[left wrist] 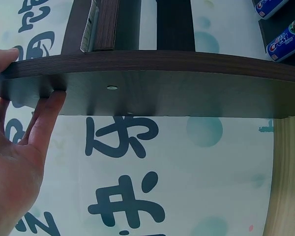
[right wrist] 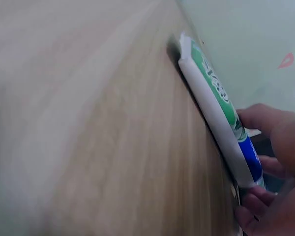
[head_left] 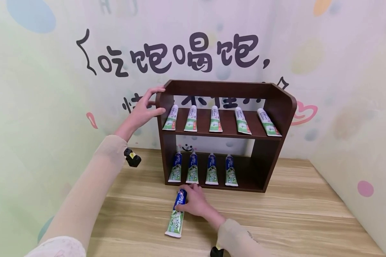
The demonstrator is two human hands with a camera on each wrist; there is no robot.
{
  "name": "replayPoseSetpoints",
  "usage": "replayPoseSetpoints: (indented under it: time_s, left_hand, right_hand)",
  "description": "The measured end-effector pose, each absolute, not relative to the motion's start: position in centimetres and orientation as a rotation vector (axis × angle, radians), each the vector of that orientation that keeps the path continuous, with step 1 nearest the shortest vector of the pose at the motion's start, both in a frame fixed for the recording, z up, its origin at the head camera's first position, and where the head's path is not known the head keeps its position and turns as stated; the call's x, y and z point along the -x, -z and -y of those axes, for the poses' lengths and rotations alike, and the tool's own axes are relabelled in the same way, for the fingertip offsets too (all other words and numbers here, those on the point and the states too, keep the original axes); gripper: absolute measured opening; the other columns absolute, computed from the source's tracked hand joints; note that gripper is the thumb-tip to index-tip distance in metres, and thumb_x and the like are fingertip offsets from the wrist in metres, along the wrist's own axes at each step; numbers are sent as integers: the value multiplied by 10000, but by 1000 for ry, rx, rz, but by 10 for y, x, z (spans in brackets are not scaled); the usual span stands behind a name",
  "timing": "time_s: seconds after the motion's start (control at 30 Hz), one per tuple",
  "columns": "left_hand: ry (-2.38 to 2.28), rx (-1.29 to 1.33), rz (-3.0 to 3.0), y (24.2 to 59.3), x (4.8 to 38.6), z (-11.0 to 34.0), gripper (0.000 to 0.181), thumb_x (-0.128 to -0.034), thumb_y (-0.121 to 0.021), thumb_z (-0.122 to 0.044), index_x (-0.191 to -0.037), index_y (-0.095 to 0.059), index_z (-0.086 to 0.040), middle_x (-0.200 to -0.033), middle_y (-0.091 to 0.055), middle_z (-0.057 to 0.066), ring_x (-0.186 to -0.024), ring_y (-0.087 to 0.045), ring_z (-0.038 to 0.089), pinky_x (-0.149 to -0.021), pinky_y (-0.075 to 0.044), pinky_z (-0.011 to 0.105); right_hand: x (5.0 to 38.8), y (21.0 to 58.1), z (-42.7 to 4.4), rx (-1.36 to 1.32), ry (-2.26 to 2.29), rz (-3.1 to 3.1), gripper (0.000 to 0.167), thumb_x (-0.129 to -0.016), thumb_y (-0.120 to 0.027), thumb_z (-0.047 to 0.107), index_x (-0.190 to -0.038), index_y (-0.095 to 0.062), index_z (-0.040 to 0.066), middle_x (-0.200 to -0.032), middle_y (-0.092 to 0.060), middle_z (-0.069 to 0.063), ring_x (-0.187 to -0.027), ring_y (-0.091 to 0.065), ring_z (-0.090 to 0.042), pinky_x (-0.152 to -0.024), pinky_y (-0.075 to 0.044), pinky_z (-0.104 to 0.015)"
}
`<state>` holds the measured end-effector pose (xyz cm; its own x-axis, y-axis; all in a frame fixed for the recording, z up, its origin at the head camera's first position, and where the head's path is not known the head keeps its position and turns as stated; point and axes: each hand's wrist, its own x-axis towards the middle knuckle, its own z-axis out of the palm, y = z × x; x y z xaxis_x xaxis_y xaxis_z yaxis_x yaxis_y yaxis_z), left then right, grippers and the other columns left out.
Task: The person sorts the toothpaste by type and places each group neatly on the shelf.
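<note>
A dark brown two-tier shelf [head_left: 212,87] stands against the wall. My left hand [head_left: 144,111] grips its left side panel [left wrist: 187,91], thumb at the front edge and fingers against the outside. In front of the shelf, my right hand [head_left: 194,200] holds a blue-and-green toothpaste tube [head_left: 175,223] near its cap end, thumb on one side and fingers on the other. The tube's white crimped end [right wrist: 185,46] points toward the person, and the right wrist view shows it low at the tabletop. My right fingers partly hide the cap end.
Several white-and-green toothpaste tubes [head_left: 216,119] lean in a row on the upper tier. Several blue-and-green tubes [head_left: 212,169] fill the left and middle of the lower tier, leaving a bare stretch [head_left: 252,175] at right. A wood-grain tabletop [head_left: 292,214] meets printed walls at the back and sides.
</note>
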<state>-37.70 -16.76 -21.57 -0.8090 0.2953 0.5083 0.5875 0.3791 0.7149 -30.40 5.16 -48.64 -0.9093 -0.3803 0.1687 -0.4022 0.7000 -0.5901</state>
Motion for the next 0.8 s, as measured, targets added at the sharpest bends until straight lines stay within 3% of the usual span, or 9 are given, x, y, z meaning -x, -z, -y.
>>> replayPoseSetpoints:
  time_s: [0.27, 0.5, 0.63, 0.8]
  left_hand:
    - [1392, 769, 2339, 230, 401, 174, 608, -913, -651, -121, -1455, -403, -244, -1648, -240, -90, -1250, -453, 352, -957, -457, 542]
    - [1388, 782, 2331, 225, 390, 171, 608, -913, -641, -101, -1462, -397, -187, -1651, -244, -50, -1288, -437, 369, -995, -431, 567]
    - [1379, 794, 2313, 231, 402, 175, 606, -911, -657, -127, -1454, -411, -234, -1634, -263, -119, -1292, -445, 342, -996, -432, 552]
    - [1376, 799, 2302, 229, 400, 174, 614, -909, -654, -121, -1462, -404, -214, -1638, -260, -100, -1288, -447, 368, -987, -432, 545]
  right_hand:
    - [310, 481, -69, -854, -1140, 2981, 721, -754, -821, 272, -1408, -525, 206, -1334, -472, -133, -1162, -418, -262, -965, -452, -497]
    - [314, 480, -79, -947, -1164, 3054, 757, -776, -795, 238, -1461, -474, 248, -1447, -428, -107, -1238, -442, -295, -1017, -432, -538]
    - [308, 475, -80, -907, -1152, 3075, 796, -781, -785, 252, -1492, -430, 200, -1421, -476, -122, -1243, -477, -300, -1049, -421, -548]
    - [304, 470, -79, -849, -1160, 3074, 816, -763, -809, 251, -1472, -432, 109, -1281, -581, -129, -1135, -552, -258, -998, -474, -473]
